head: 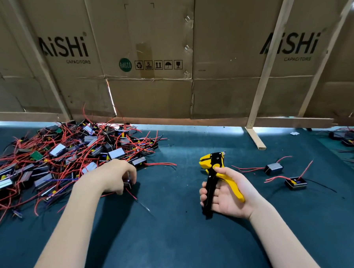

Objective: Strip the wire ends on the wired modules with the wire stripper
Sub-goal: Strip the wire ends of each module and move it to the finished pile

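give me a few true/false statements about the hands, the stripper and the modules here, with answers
1. The right hand holds the yellow and black wire stripper. True.
2. The left hand lies flat and empty on the green mat. False: its fingers curl round a module at the edge of the pile.
3. The big pile of wired modules lies to the person's left. True.
4. A wire is clamped in the stripper's head. False: no wire is in it.
5. Two separate modules lie on the mat right of the stripper. True.

Even overhead light, warped wide-angle edges
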The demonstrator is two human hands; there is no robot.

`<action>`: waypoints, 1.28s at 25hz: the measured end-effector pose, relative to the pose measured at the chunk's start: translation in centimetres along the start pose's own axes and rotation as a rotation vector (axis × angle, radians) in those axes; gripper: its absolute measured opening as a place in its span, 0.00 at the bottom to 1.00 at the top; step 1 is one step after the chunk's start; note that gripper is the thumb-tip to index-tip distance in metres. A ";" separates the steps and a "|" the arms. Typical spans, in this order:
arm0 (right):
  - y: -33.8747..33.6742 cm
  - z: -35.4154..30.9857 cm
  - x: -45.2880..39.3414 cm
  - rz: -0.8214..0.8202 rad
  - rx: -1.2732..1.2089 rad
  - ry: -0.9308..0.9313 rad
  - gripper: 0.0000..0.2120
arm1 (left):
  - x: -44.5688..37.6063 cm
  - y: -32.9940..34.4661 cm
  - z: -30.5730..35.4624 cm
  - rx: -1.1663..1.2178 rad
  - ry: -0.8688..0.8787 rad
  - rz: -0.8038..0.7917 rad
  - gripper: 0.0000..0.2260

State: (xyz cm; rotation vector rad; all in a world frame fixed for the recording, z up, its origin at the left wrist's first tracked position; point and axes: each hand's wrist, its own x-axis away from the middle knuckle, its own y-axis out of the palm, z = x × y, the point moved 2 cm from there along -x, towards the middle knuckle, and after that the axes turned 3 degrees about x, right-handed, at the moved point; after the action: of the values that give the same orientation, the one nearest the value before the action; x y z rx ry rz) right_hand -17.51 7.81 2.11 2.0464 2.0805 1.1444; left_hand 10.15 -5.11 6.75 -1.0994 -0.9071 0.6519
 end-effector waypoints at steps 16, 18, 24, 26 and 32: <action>-0.1 0.1 0.1 -0.073 0.127 0.023 0.24 | -4.4 5.7 6.2 0.904 0.237 0.496 0.03; -0.2 0.2 0.1 -0.096 0.176 0.032 0.24 | -4.5 5.7 6.2 1.021 0.230 0.495 0.01; -0.1 0.1 0.1 -0.132 0.226 0.042 0.25 | -4.7 6.3 6.5 1.157 0.247 0.442 0.03; -0.1 0.1 0.2 -0.163 0.247 0.049 0.25 | -4.9 6.4 6.8 1.128 0.264 0.436 0.03; -0.2 0.0 0.1 -0.230 0.302 0.063 0.26 | -4.8 6.7 7.5 1.069 0.343 0.458 0.06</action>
State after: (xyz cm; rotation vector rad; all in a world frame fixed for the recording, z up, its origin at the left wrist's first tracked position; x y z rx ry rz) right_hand -17.66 7.90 2.01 1.8266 2.5756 0.9204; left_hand 1.21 -3.38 0.39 -0.3949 0.0689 1.0999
